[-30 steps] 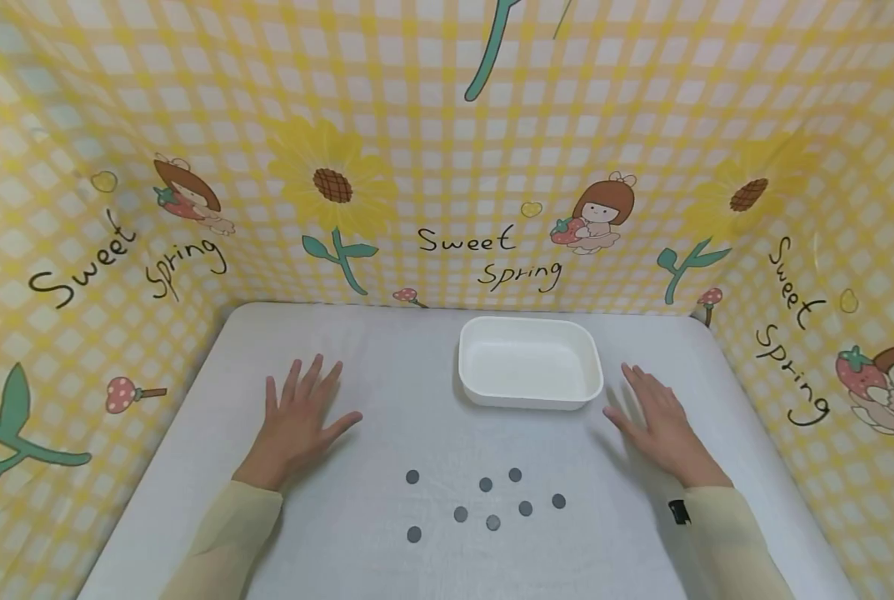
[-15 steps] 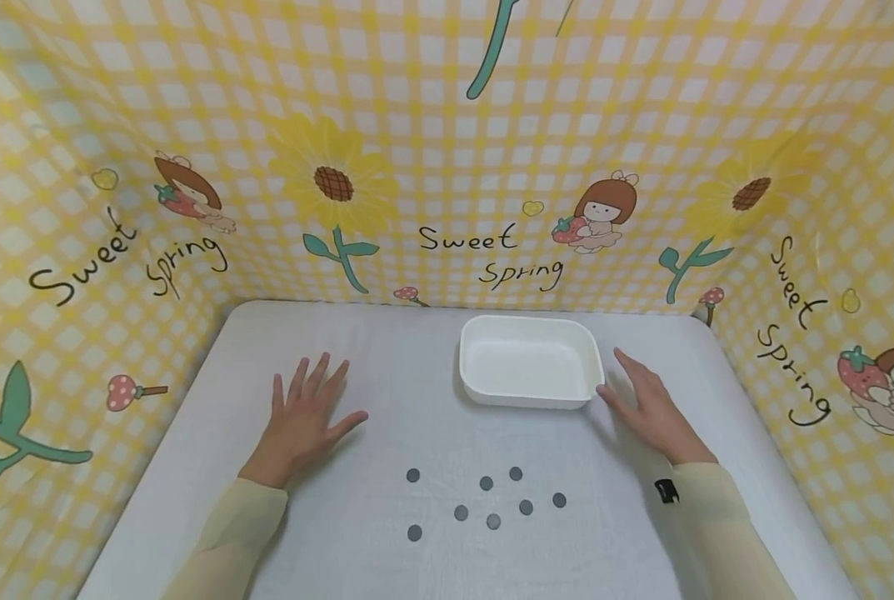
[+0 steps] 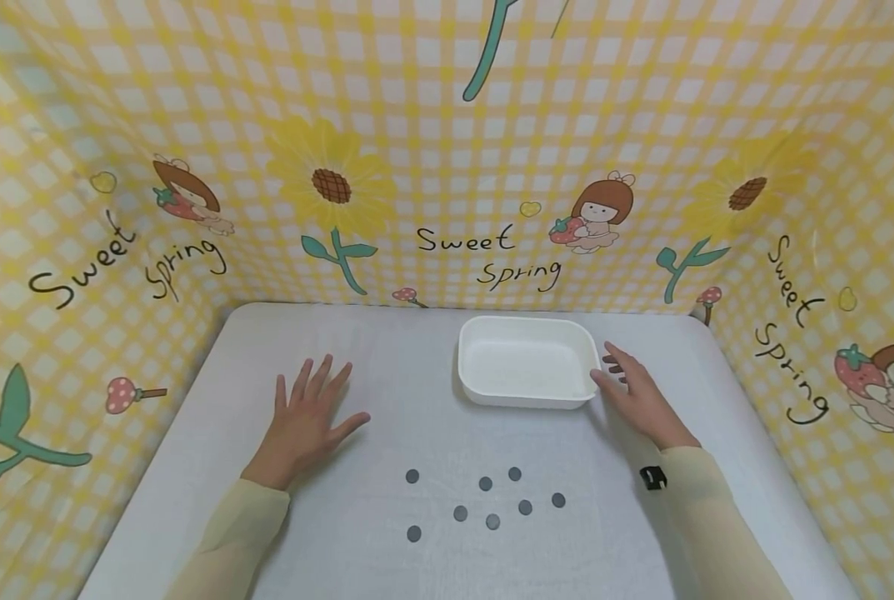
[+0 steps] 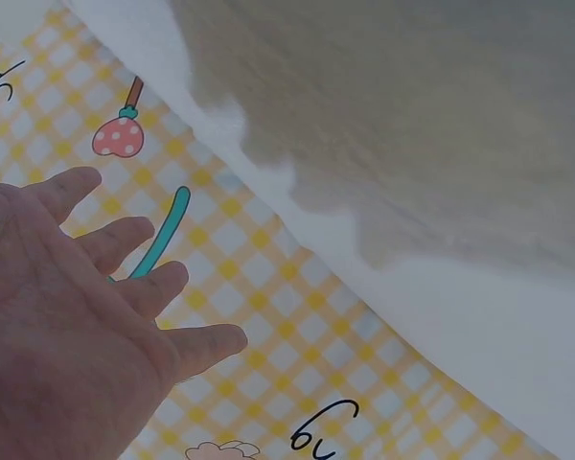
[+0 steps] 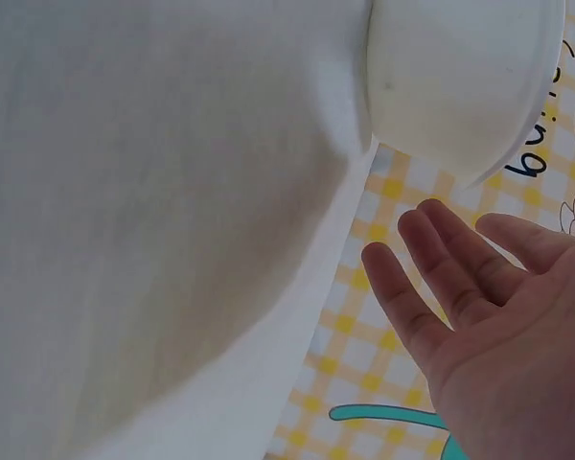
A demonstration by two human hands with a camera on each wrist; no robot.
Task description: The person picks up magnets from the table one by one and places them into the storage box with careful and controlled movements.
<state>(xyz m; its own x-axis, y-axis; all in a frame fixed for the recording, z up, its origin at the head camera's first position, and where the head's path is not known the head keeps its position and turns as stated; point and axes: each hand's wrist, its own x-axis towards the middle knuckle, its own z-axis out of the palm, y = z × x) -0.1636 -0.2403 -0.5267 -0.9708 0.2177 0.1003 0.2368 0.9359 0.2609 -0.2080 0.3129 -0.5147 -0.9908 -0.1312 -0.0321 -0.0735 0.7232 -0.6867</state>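
Observation:
A white rectangular plastic tub (image 3: 525,367) with rounded corners stands on the table at the back, right of the middle. My right hand (image 3: 638,403) is beside its right end, the thumb overlapping the rim in the head view. In the right wrist view the fingers (image 5: 395,287) extend loosely below the tub (image 5: 450,86) with a gap between them; nothing is held. To the left, my left hand (image 3: 304,425) is spread palm down over the table, its fingers (image 4: 211,347) apart and holding nothing. Several small grey discs (image 3: 493,522) lie scattered nearer the front.
A pale cloth covers the table (image 3: 387,367). Around its back and sides rises a yellow checked curtain (image 3: 447,167) printed with sunflowers and lettering. A small black device (image 3: 652,477) sits at the right sleeve.
My right hand has moved leftward and slightly away from me, up to the tub's right end. The left hand has shifted slightly right. Tub and discs stay in place.

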